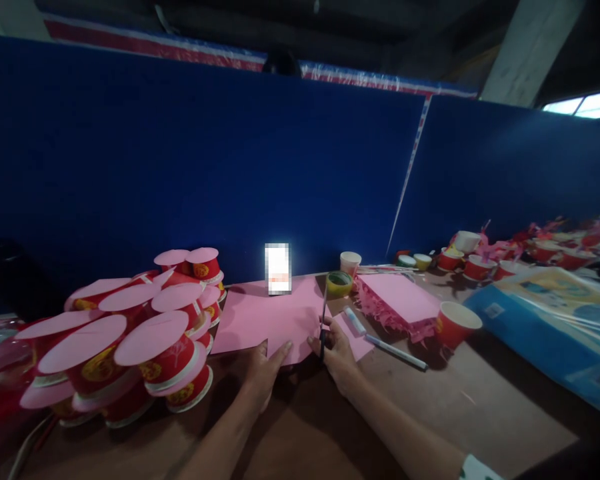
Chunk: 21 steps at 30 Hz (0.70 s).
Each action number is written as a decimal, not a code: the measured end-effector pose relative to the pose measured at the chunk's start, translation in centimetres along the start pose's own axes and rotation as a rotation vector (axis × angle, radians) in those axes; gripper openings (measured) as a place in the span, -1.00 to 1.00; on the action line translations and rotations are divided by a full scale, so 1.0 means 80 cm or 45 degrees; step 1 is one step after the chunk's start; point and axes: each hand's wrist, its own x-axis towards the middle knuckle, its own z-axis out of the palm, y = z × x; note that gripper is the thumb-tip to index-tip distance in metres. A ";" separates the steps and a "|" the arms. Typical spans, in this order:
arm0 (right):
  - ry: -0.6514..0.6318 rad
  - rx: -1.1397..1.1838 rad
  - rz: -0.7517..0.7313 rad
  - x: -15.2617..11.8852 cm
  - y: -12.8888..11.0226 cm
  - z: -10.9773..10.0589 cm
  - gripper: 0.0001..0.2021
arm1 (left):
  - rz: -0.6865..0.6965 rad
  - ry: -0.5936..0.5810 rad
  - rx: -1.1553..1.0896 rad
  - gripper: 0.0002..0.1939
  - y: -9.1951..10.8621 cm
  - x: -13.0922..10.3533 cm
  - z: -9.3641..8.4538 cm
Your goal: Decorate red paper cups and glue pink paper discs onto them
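A sheet of pink paper (270, 317) lies in front of me, its near edge lifted a little. My left hand (266, 370) grips that near edge, thumb on top and fingers hidden underneath. In my right hand (336, 347) is a pair of dark-handled scissors (324, 310), blades pointing away from me along the right side of the sheet. Whether the blades are apart, I cannot tell. A smaller pink paper piece (356, 339) is beside my right hand, with a marker (355, 321) and a second pen (396, 352) on and next to it.
Stacked red paper cups (180, 360) with pink discs stand at left. A tape roll (339, 284), a white cup (351, 261) and a pink fringed stack (400, 297) sit beyond my right hand. Further right are a red cup (456, 325) and a blue package (545, 327). A blue partition (205, 167) rises behind.
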 end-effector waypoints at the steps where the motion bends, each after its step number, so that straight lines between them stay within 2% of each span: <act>1: 0.010 -0.022 -0.002 0.000 -0.001 0.000 -0.46 | 0.009 0.007 0.004 -0.60 0.000 0.000 0.000; 6: 0.015 -0.090 -0.034 0.002 -0.002 0.000 -0.46 | 0.026 0.046 -0.009 -0.56 -0.002 0.002 -0.002; 13: -0.033 -0.063 -0.040 0.008 0.002 -0.006 -0.46 | -0.040 0.040 -0.017 -0.56 0.002 -0.001 0.003; 21: 0.040 -0.131 -0.098 0.008 -0.010 -0.003 -0.49 | 0.054 0.048 0.015 -0.63 0.001 -0.001 0.003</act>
